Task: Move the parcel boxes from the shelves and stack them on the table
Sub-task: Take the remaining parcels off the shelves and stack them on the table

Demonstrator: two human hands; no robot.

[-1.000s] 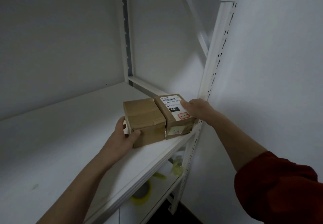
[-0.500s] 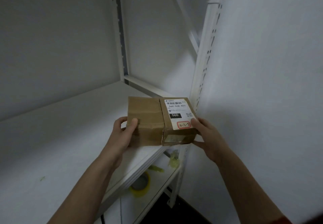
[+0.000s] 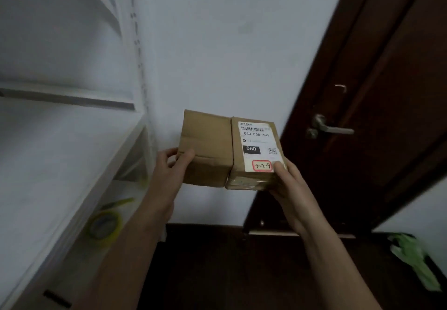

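Both hands clamp two parcel boxes between them, held side by side as one block in mid-air. Left hand (image 3: 169,172) grips the outer end of the plain brown box (image 3: 205,145), thumb curled over its top face, fingers round its side. Right hand (image 3: 287,184) grips the near outer corner of the labelled box (image 3: 242,176), thumb on the red-bordered sticker, other fingers out of sight. Boxes touch along one seam midway between the hands.

Surroundings: left of the grip, white shelf (image 3: 60,152) and its perforated upright (image 3: 137,43), both apart from the boxes. Below the left hand, on a lower shelf, a yellow tape roll (image 3: 105,225). Behind the grip, white wall. Right of the right hand, a dark brown door (image 3: 375,68) with metal lever handle (image 3: 331,128), well apart. Low and far right, a green item (image 3: 411,256) on the dark floor, too blurred to identify.

Orientation: the block's long axis runs hand to hand, roughly level. Shipping label (image 3: 258,140) faces up, its print upright to the wearer
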